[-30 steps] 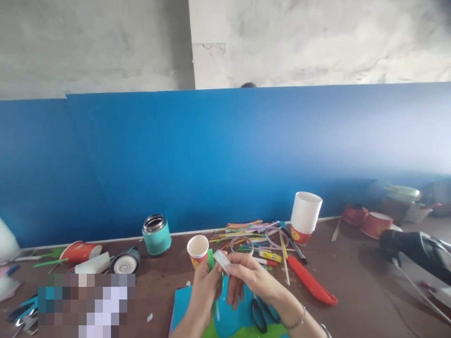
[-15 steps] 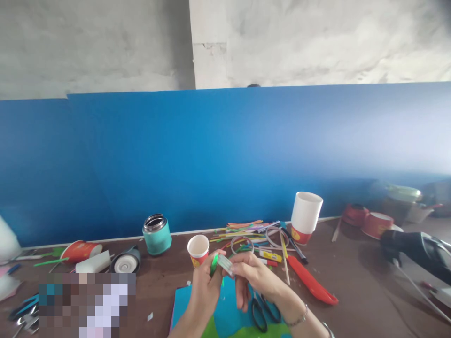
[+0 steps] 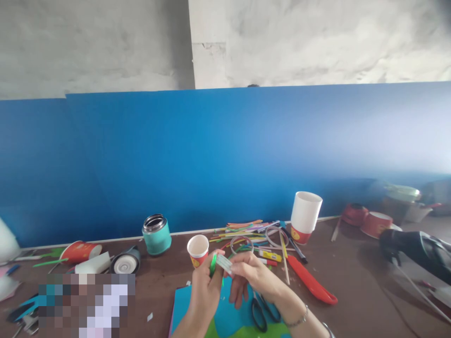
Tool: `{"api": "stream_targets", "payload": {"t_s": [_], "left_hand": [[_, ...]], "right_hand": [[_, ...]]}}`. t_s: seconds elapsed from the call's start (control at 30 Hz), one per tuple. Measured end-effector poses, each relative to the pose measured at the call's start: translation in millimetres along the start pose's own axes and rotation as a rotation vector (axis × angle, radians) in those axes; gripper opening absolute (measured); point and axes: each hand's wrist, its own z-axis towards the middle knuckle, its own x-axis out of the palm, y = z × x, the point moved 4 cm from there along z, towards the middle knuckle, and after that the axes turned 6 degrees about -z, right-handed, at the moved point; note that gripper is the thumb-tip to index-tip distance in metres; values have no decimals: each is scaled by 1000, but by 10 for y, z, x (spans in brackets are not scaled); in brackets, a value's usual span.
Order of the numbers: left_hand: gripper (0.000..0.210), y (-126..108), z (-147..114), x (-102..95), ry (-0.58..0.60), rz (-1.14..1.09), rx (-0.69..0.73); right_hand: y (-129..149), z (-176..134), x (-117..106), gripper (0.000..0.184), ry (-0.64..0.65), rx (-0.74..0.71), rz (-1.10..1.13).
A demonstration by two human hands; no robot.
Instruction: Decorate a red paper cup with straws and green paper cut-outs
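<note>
Close together above the sheets of coloured paper (image 3: 183, 303), my two hands meet at a small pale, translucent ribbed piece (image 3: 224, 263). My left hand (image 3: 206, 291) is closed, with a bright green strip (image 3: 213, 264) curving at its fingers. My right hand (image 3: 255, 274) pinches the near end of the pale piece between thumb and forefinger, its other fingers curled below. What exactly the pale piece is I cannot make out. Just behind my left hand stands a small paper cup (image 3: 198, 245). Black-handled scissors (image 3: 259, 315) lie on the paper under my right wrist.
Behind my hands are coloured sticks (image 3: 239, 230), tape rolls (image 3: 241, 245) and a glue stick (image 3: 269, 256). A red knife-shaped holder (image 3: 312, 280) and stacked white cups (image 3: 306, 213) are to the right, beyond them a hair dryer (image 3: 416, 251). A teal jar (image 3: 157, 237) stands left.
My hands stay almost in place. The lower fingers of my right hand have shifted slightly, and the pale piece has tilted a little.
</note>
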Motion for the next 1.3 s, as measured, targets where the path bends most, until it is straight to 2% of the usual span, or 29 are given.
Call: {"api": "stream_targets", "payload": {"t_s": [0.1, 0.3, 0.43, 0.57, 0.63, 0.73, 0.87, 0.93, 1.07, 1.2, 1.3], "left_hand": [[37, -17, -6, -6, 0, 19, 28], [36, -41, -10, -10, -5, 69, 45], [34, -9, -7, -25, -7, 83, 47], [35, 6, -3, -41, -24, 70, 37], [36, -12, -2, -59, -48, 64, 45], [38, -44, 6, -93, -67, 68, 38], [39, -63, 29, -125, -83, 27, 7], [41, -38, 47, -109, -80, -62, -45], [54, 93, 78, 15, 23, -348, -278], [65, 132, 96, 8, -13, -444, -265], [57, 118, 92, -51, -29, -498, -250]], "right_hand": [[-9, 2, 10, 22, -3, -4, 29], [-12, 12, 19, 37, -13, -18, 53], [-28, 27, 38, 37, -27, -25, 56], [-90, 52, 30, 36, -101, -25, 85], [-99, 50, 39, 33, -55, -49, 128], [-60, 19, 65, 27, 93, -112, 199], [-17, -5, 45, 30, 122, -134, 169], [-15, 2, 29, 35, 111, -123, 112], [-31, 26, -7, 44, 62, -61, -48], [-4, 49, -43, 43, -50, -104, -191], [50, 48, -111, 34, -199, -200, -342]]}}
